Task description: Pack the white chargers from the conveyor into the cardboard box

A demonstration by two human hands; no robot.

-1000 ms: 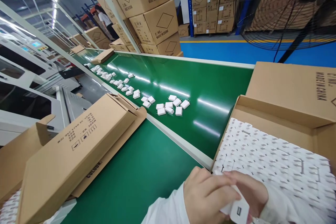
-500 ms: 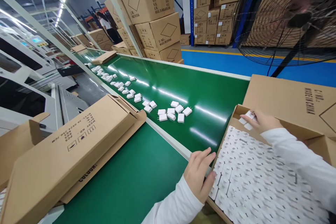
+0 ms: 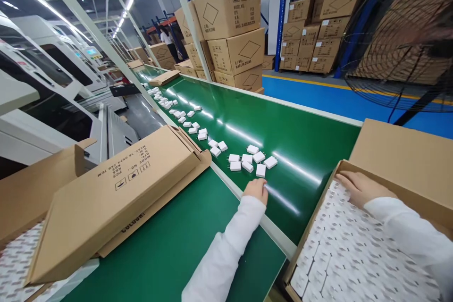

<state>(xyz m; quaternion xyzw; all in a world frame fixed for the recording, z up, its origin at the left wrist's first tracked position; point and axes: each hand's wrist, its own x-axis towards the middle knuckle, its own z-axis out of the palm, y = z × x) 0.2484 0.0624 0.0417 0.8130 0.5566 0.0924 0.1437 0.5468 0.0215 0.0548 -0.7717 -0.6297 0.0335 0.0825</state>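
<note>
My left hand (image 3: 256,191) reaches over the belt's near rail, fingers stretched forward and slightly bent. Just beyond its fingertips lies a white plug charger (image 3: 261,170), one of a loose group on the green belt. I see no charger in that hand. Inside the open carton (image 3: 320,207) at the right, my right hand (image 3: 361,189) is closed over white plug chargers at the far left corner. Its fingertips are partly hidden, and how many chargers it holds is unclear. Packed chargers (image 3: 350,250) fill the carton in tight rows, metal pins up.
More white chargers (image 3: 182,120) trail away along the green belt (image 3: 300,137). At the left, a closed brown carton (image 3: 116,203) lies tilted over another box of chargers (image 3: 21,255). Stacked cartons (image 3: 237,52) and a large fan (image 3: 406,56) stand beyond the belt.
My left hand has left the carton's edge and moved forward over the rail to the loose chargers. My right hand has lowered its chargers into the carton's corner. The view has swung left.
</note>
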